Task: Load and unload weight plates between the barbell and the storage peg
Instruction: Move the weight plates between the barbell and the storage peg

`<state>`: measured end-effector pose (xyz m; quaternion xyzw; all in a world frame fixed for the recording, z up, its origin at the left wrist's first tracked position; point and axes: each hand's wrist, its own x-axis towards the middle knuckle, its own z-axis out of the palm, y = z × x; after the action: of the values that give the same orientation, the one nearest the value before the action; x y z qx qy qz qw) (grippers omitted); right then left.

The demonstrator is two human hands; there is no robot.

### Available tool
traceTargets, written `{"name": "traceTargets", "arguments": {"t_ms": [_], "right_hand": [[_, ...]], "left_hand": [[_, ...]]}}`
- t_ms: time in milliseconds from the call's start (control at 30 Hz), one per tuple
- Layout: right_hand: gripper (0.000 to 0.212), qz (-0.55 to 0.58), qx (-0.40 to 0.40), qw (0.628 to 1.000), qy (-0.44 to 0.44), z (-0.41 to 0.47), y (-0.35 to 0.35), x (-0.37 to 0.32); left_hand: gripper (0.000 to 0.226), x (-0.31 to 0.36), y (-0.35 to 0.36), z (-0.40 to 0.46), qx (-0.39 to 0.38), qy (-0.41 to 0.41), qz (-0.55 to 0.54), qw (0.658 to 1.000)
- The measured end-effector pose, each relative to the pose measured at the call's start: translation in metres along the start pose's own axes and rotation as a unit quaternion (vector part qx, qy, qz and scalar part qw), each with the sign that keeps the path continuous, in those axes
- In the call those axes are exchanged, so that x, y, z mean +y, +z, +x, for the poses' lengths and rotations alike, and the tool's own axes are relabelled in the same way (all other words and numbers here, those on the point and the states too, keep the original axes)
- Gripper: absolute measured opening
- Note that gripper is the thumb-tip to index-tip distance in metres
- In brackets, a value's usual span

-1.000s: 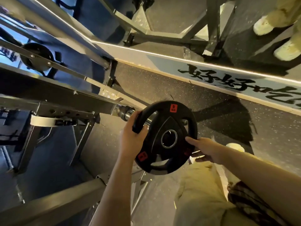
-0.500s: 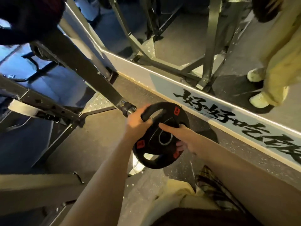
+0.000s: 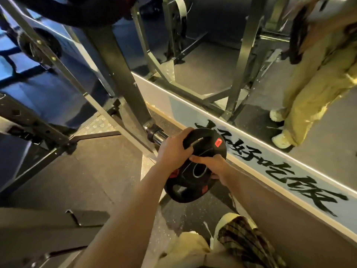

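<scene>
A small black weight plate (image 3: 195, 171) with red labels and grip slots hangs in front of me, its steel-ringed centre hole facing me. My left hand (image 3: 174, 149) grips its upper left rim through a slot. My right hand (image 3: 214, 167) holds its right side, fingers curled round the edge beside the hole. The chrome barbell sleeve (image 3: 156, 135) pokes out just up and left of the plate, close behind my left hand. Whether the plate touches the sleeve is hidden by my hand.
A grey rack upright (image 3: 123, 89) slants down to the sleeve. A mirror wall (image 3: 251, 70) with a lettered base strip (image 3: 270, 161) runs along the right and shows a person in yellow trousers. Another dark plate (image 3: 38, 45) hangs on the rack at far left. Rubber floor (image 3: 87, 171) lies below.
My right hand has moved from the plate's lower right edge up to its right side near the hole. The plate has come closer to the sleeve end, and my view has tilted up.
</scene>
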<state>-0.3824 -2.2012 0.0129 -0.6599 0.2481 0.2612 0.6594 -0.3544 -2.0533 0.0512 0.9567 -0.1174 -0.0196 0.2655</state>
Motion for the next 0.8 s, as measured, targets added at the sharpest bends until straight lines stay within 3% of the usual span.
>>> {"name": "traceTargets", "arguments": {"t_ms": [133, 200, 367, 567, 800], "right_hand": [[0.092, 0.0, 0.012, 1.0, 0.0, 0.006, 0.001, 0.011], [0.11, -0.015, 0.007, 1.0, -0.024, 0.015, -0.002, 0.023], [0.109, -0.036, -0.018, 0.995, -0.096, 0.038, -0.012, 0.056], [0.109, -0.05, -0.037, 0.992, -0.109, 0.037, -0.012, 0.045], [0.1, -0.171, -0.098, 0.972, -0.127, 0.018, -0.012, 0.015]], "left_hand": [[0.054, 0.003, 0.009, -0.013, 0.034, 0.023, 0.022, 0.999], [0.054, 0.004, 0.012, -0.019, 0.039, 0.033, 0.027, 0.998], [0.059, 0.004, 0.024, -0.036, 0.028, 0.084, 0.091, 0.992], [0.057, 0.002, 0.02, -0.031, 0.029, 0.064, 0.062, 0.996], [0.061, -0.005, 0.046, -0.066, 0.116, 0.017, -0.013, 0.993]]}}
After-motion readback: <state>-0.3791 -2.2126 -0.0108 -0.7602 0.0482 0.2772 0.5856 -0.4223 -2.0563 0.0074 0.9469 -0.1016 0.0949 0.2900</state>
